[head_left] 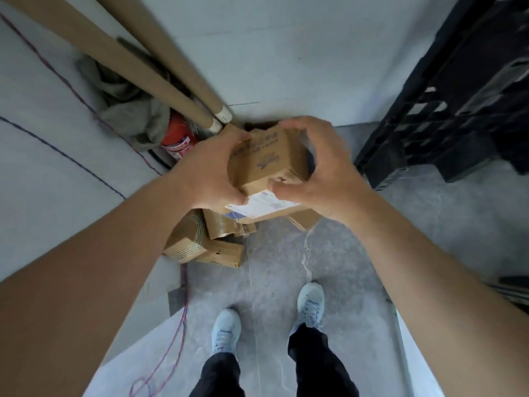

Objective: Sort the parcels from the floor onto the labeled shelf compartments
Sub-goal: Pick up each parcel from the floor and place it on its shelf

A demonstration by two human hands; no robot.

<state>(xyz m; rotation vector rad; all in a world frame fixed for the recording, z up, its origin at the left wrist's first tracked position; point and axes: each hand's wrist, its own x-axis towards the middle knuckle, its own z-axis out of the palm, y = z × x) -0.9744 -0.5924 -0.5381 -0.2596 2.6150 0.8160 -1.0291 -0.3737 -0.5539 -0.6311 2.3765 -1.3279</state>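
**Operator:** What is the state of my hands, and where is the parcel?

**Manual:** Your left hand point(213, 173) and right hand point(315, 173) both clasp one small cardboard parcel point(266, 161). The left fingers wrap its left face; the right thumb presses its near edge and the right fingers curl over its far top. The parcel is lifted clear of the floor point(286, 267) and is held directly above the parcel pile point(209, 239). A flat box with a white label point(263, 206) sits just under it. You cannot tell from this view whether that box is gripped too or lies on the pile.

**Operator:** How will it handle?

**Manual:** Expect a light, stiff load; its corrugated walls look firm and the faces dry, so slip is unlikely. Hold it on two opposite faces, as you do now. Avoid squeezing the flap seams.

**Operator:** What lies around the pile?

**Manual:** Beyond the pile, cardboard tubes point(160, 73) lean into the corner beside a red extinguisher point(177, 138). To the right of the pile stands a black rack point(446, 110); no compartment labels are legible. Your shoes point(310, 305) stand on the near side of the pile.
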